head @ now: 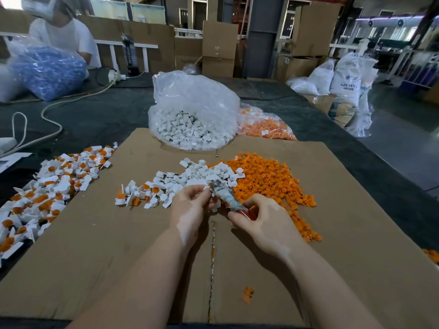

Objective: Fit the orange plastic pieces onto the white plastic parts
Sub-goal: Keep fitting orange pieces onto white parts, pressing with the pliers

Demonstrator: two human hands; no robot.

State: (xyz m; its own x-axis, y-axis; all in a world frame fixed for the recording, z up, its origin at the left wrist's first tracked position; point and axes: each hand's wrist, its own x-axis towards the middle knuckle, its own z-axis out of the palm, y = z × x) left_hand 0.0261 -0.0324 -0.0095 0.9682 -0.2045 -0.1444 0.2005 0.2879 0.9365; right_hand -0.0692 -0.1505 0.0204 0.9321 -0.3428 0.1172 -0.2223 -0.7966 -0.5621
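Fingers of both hands curl around one small crinkled wrapper-like object [225, 197] with a red end, held just above the cardboard sheet [332, 233]: the left hand [190, 210] pinches its upper end, the right hand [261, 219] grips the red lower end; what the object is cannot be told. From the single head view, two loose heaps lie just beyond the hands and meet each other: white plastic parts [190, 176] to the left, orange plastic pieces [273, 184] to the right. One stray orange piece [248, 294] lies alone near the sheet's front edge. A third heap, of fitted white-and-orange parts [52, 186], spreads along the left edge. Behind stand two clear bags, one of white parts [192, 115] and one of orange pieces [266, 124]. One person in white [64, 34] sits far left beside a bag of blue pieces [47, 67].
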